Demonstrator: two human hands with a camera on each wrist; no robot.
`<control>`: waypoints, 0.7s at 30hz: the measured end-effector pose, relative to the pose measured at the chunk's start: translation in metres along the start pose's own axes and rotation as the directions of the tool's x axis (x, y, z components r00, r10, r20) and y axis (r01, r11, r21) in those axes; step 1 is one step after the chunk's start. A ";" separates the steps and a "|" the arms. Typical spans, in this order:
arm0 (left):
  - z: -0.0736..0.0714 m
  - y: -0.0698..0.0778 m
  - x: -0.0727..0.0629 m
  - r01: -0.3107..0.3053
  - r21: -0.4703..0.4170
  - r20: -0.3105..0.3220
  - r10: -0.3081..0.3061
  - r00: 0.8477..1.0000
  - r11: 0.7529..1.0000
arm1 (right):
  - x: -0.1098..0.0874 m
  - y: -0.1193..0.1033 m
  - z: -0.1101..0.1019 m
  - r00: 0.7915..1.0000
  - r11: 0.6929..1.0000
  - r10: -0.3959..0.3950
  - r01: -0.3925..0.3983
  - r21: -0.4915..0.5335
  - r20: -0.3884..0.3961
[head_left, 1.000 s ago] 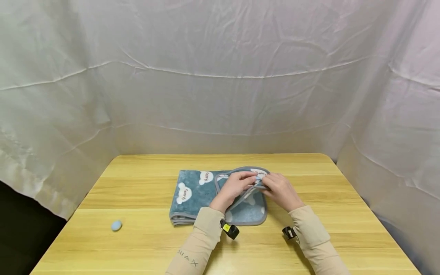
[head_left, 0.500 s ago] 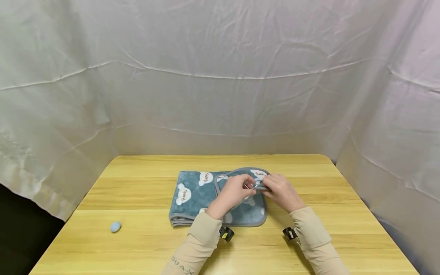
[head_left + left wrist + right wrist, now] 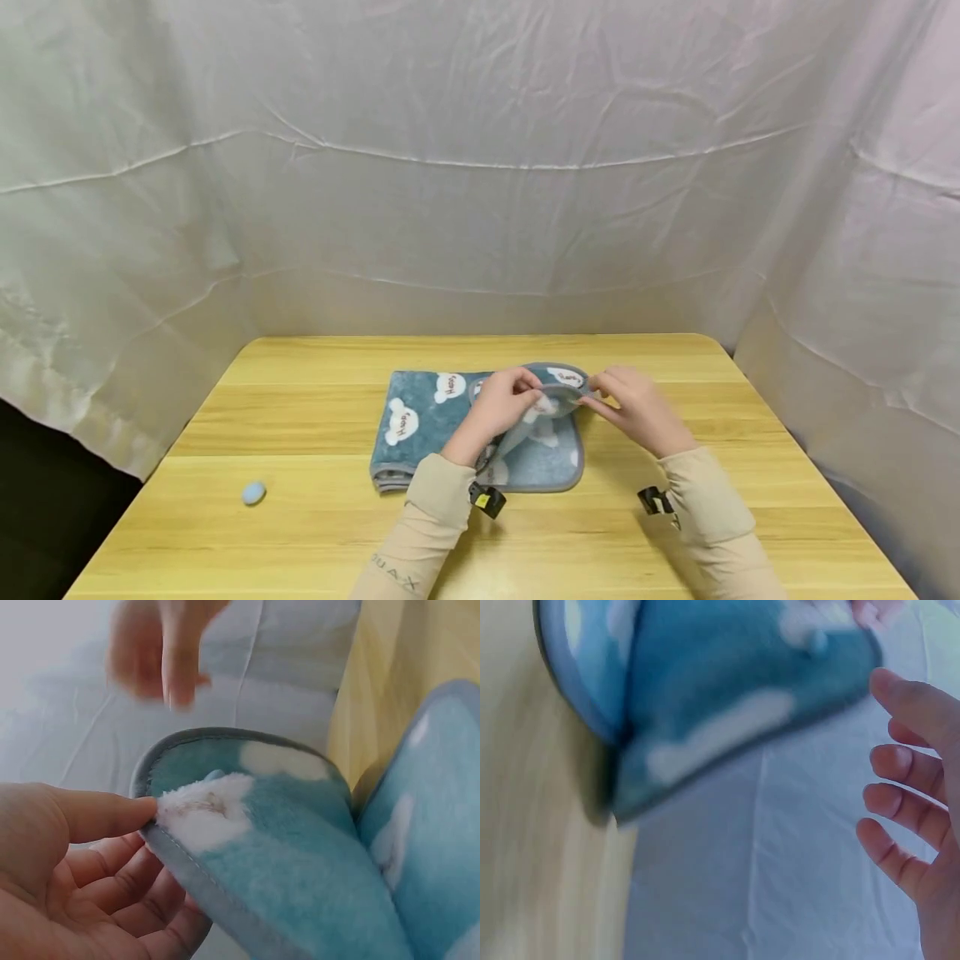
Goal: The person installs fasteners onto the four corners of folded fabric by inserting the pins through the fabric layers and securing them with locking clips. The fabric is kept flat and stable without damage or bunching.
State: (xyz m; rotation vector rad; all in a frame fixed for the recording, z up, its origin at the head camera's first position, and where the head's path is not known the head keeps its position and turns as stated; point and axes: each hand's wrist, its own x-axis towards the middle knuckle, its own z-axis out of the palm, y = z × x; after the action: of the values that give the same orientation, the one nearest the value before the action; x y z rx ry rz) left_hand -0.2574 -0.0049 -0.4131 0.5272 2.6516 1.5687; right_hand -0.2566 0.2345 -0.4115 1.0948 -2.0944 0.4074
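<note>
A folded teal blanket [image 3: 427,425] with white bear-head patches and a grey edging lies on the table. My left hand [image 3: 495,408] pinches the grey edging at a lifted corner between thumb and forefinger; the left wrist view shows the other fingers beneath that corner. Beside the corner is my right hand [image 3: 637,408], its fingers loosely bent and holding nothing. In the right wrist view its thumb [image 3: 907,694] is close to the edging; whether they touch, I cannot tell. A small pale blue rounded piece [image 3: 819,641] shows on the lifted layer, partly hidden by pile in the left wrist view.
On the left of the wooden table [image 3: 315,542] lies a pale blue oval piece [image 3: 253,493]. White cloth [image 3: 480,208] hangs behind the table and along both sides. A dark gap [image 3: 52,492] shows past the left edge.
My right hand has let go of the blanket and drawn back to the right. My left hand has moved slightly left and now pinches the edging, with the layer raised.
</note>
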 end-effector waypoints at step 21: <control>-0.035 -0.075 0.010 0.321 -0.282 -0.089 -0.358 0.930 0.904 | -0.084 0.020 -0.071 0.627 0.804 0.486 -0.594 -0.029 0.609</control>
State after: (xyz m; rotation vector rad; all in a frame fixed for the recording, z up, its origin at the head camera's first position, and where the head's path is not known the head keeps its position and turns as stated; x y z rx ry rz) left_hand -0.2935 -0.0646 -0.4581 -0.0595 2.3899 1.8515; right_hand -0.2091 0.3353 -0.4227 0.6895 -3.0277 0.6035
